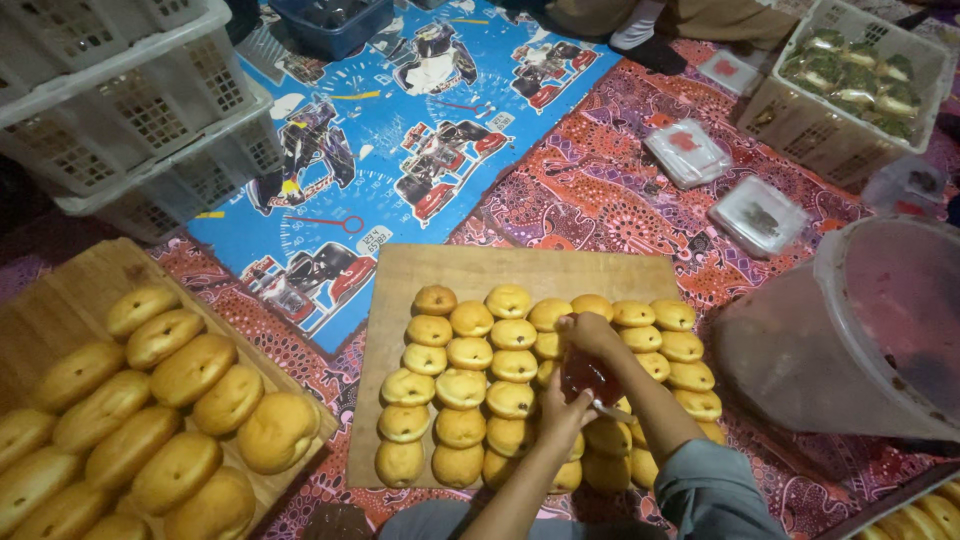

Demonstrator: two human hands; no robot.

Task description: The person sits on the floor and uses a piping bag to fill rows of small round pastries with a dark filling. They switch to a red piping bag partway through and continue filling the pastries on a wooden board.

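Several golden round buns lie in rows on a wooden board in front of me. My right hand holds the top of a clear piping bag of red filling over the buns in the middle of the board. My left hand grips the lower part of the same bag, beside its tip. Both forearms reach in from the bottom edge and hide some buns under them.
A wooden tray at the left holds more buns. A big clear plastic bucket with red residue lies at the right. White crates stand far left, a crate of wrapped packets far right. Small plastic packs lie on the patterned mat.
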